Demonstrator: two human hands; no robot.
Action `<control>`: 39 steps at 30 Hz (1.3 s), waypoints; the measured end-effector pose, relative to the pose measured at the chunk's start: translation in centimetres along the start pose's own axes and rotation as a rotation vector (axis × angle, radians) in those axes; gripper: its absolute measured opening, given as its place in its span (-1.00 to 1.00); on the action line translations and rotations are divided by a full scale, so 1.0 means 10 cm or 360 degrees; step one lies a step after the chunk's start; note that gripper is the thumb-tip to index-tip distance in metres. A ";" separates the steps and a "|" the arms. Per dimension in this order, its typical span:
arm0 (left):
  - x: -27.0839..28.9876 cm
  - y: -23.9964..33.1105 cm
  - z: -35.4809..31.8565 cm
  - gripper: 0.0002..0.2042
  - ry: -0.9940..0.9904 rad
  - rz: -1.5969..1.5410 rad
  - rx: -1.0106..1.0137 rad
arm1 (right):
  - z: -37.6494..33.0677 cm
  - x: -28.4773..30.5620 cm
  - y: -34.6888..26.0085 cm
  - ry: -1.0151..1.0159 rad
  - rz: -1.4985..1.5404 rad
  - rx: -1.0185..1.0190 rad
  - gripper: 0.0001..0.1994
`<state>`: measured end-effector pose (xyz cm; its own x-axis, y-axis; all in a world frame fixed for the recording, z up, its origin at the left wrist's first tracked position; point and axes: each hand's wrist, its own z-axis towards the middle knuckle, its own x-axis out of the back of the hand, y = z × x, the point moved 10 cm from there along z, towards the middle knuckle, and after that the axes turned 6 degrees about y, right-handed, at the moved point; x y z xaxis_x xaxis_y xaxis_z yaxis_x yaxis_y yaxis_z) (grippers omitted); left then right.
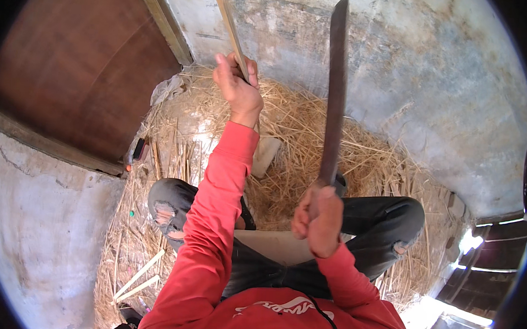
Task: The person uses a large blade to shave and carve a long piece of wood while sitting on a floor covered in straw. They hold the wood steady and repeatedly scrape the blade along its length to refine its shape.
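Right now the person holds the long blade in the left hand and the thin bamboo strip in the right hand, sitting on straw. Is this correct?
Not quite: the hands are swapped. The head view shows the long blade in the right hand and the thin bamboo strip in the left hand. The person does sit on straw.

The long flat machete blade [336, 91] is dull, dark metal, matt and rust-stained, without shine. The thin pale bamboo strip [232, 32] looks dry and smooth-faced. Loose golden straw [301, 125] is coarse and fibrous. The grey concrete wall [434, 84] is rough, blotchy and matt. The reddish-brown wooden door [84, 66] has a smooth, faintly satin surface. The red long sleeve [219, 210] is soft matt cloth.
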<state>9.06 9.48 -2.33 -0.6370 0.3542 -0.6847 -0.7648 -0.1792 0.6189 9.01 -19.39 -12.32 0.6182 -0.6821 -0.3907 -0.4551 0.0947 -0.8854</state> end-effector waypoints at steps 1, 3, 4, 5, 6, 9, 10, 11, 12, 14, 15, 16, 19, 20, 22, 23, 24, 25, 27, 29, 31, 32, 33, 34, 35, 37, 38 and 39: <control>-0.01 -0.04 0.00 -0.35 -0.0036 -0.0036 0.0022 | -0.01 0.02 0.12 -0.0006 0.0001 0.0053 -0.52; 0.06 -0.02 0.02 -0.31 -0.0026 -0.0076 -0.0008 | -0.06 0.20 0.81 0.0031 -0.0161 -0.0600 -0.52; 0.08 0.02 0.05 -0.29 -0.0031 -0.0094 -0.0031 | -0.12 0.28 1.05 0.0041 -0.0232 -0.0918 -0.51; 0.13 0.04 0.08 -0.28 -0.0008 -0.0108 -0.0007 | -0.11 0.38 1.05 0.0119 -0.0165 -0.0979 -0.50; 0.19 0.09 0.11 -0.27 0.0021 -0.0125 0.0009 | -0.07 0.50 1.01 0.0191 -0.0106 -0.1036 -0.48; 0.26 0.25 0.12 -0.24 0.0030 -0.0096 0.0002 | 0.11 0.40 0.43 0.0202 0.0079 -0.0726 -0.47; 0.28 0.28 0.13 -0.23 -0.0010 -0.0068 -0.0018 | 0.13 0.31 0.11 0.0177 0.0135 -0.0543 -0.47; 0.26 0.31 0.15 -0.23 -0.0064 -0.0044 -0.0040 | 0.18 0.18 -0.17 0.0071 0.0292 -0.0323 -0.47; 0.29 0.34 0.16 -0.23 -0.0068 -0.0047 -0.0032 | 0.20 0.05 -0.43 -0.0032 0.0452 -0.0105 -0.47; 0.32 0.37 0.16 -0.24 -0.0090 -0.0064 -0.0001 | 0.11 -0.11 -0.66 0.0042 0.0796 0.0213 -0.50; 0.34 0.39 0.17 -0.24 -0.0084 -0.0090 -0.0018 | 0.08 -0.14 -0.39 -0.0041 0.0475 0.0184 -0.49; 0.36 0.37 0.17 -0.25 -0.0080 -0.0121 -0.0024 | 0.05 -0.07 0.06 -0.0111 0.0150 0.0156 -0.49; 0.44 0.46 0.17 -0.24 0.0007 -0.0120 -0.0069 | 0.03 0.06 0.61 -0.0092 -0.0224 -0.0515 -0.47; 0.46 0.47 0.18 -0.23 0.0046 -0.0106 -0.0080 | -0.03 0.14 0.71 -0.0037 -0.0246 -0.0835 -0.47; 0.41 0.47 0.16 -0.23 0.0002 -0.0075 -0.0047 | 0.24 0.08 0.05 0.0054 -0.0113 -0.0580 -0.47; 0.42 0.47 0.11 -0.24 -0.0009 -0.0052 -0.0006 | 0.24 0.05 -0.20 0.0118 -0.0045 -0.0474 -0.46; 0.28 0.47 0.07 -0.26 -0.0206 -0.0009 -0.0012 | 0.24 -0.01 -0.44 0.0080 0.0083 -0.0254 -0.46; 0.27 0.47 0.08 -0.25 -0.0157 0.0001 -0.0043 | 0.23 -0.06 -0.66 0.0040 0.0213 -0.0034 -0.47; 0.22 0.44 0.07 -0.24 -0.0068 0.0011 -0.0078 | 0.16 -0.14 -0.82 -0.0019 0.0520 0.0234 -0.47; 0.16 0.32 0.06 -0.23 -0.0100 0.0009 -0.0048 | 0.03 -0.07 -0.38 -0.0137 -0.0076 0.0406 -0.49; 0.09 0.31 0.04 -0.22 -0.0138 0.0000 -0.0065 | -0.03 0.18 0.65 -0.0188 -0.0573 -0.0274 -0.51; 0.09 0.26 0.04 -0.22 -0.0092 -0.0052 -0.0027 | -0.23 0.28 1.13 -0.0103 -0.0259 -0.1029 -0.52; 0.18 0.31 0.05 -0.22 -0.0037 -0.0082 -0.0009 | -0.19 0.36 1.08 0.0022 -0.0231 -0.1012 -0.51; 0.24 0.34 0.08 -0.22 0.0018 -0.0113 0.0011 | -0.15 0.44 0.98 0.0148 -0.0202 -0.0995 -0.51; 0.19 0.34 0.10 -0.21 -0.0037 -0.0077 0.0000 | -0.11 0.51 0.86 0.0276 -0.0172 -0.0978 -0.51; 0.18 0.36 0.05 -0.21 -0.0107 0.0019 0.0002 | 0.05 0.40 0.28 0.0201 0.0006 -0.0565 -0.47; 0.16 0.37 0.04 -0.22 -0.0102 0.0029 -0.0006 | 0.11 0.32 -0.05 0.0149 0.0109 -0.0361 -0.45; 0.17 0.38 0.06 -0.22 -0.0088 0.0020 -0.0013 | 0.12 0.21 -0.41 0.0096 0.0224 -0.0155 -0.43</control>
<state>5.11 9.92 -0.94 -0.6403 0.4020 -0.6545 -0.7578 -0.1913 0.6238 12.95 -20.36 -9.77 0.5059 -0.7094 -0.4907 -0.5961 0.1236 -0.7933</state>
